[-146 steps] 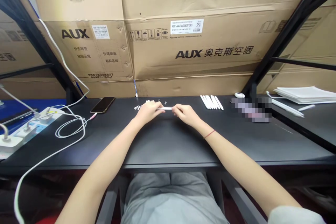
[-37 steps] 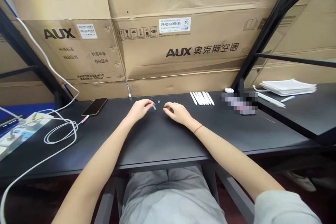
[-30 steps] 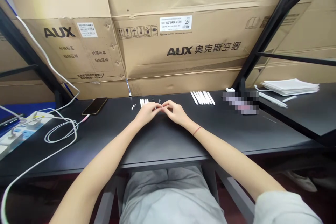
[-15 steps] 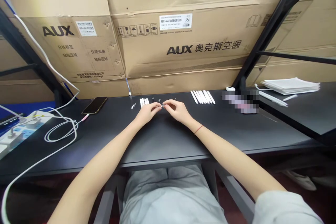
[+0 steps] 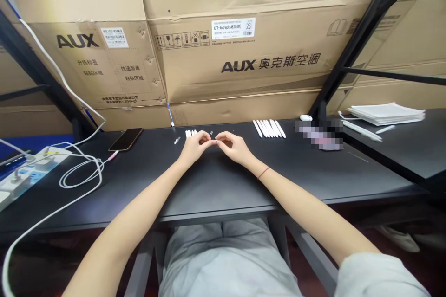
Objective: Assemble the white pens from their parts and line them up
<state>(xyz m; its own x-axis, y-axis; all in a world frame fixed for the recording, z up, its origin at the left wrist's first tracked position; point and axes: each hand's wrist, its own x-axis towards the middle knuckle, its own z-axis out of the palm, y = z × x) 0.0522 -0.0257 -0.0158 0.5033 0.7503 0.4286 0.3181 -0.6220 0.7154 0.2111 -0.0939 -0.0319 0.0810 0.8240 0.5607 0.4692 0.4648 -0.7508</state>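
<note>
Over the middle of the black table, my left hand [image 5: 195, 146] and my right hand [image 5: 234, 145] meet at the fingertips, both pinched closed. Whatever lies between the fingertips is too small and covered to make out. Just behind my left hand, short white pieces [image 5: 191, 133] stand partly hidden in a row. Left of them lies a small clear-and-white part [image 5: 177, 140]. Tiny clear parts [image 5: 211, 132] rest behind the gap between my hands. To the right, several white pen-shaped sticks [image 5: 269, 128] lie side by side.
At left, a phone [image 5: 127, 139] is plugged into a white cable [image 5: 81, 167] near a power strip [image 5: 29, 174]. Cardboard boxes [image 5: 240, 79] wall the back. A white case [image 5: 305, 118], a blurred item [image 5: 320, 137] and a paper stack [image 5: 386, 113] sit at right by a black frame post [image 5: 334, 72].
My left fingers have shifted and curled slightly, and the fingertips of both hands are closer together. The small clear piece seen between them before is now covered.
</note>
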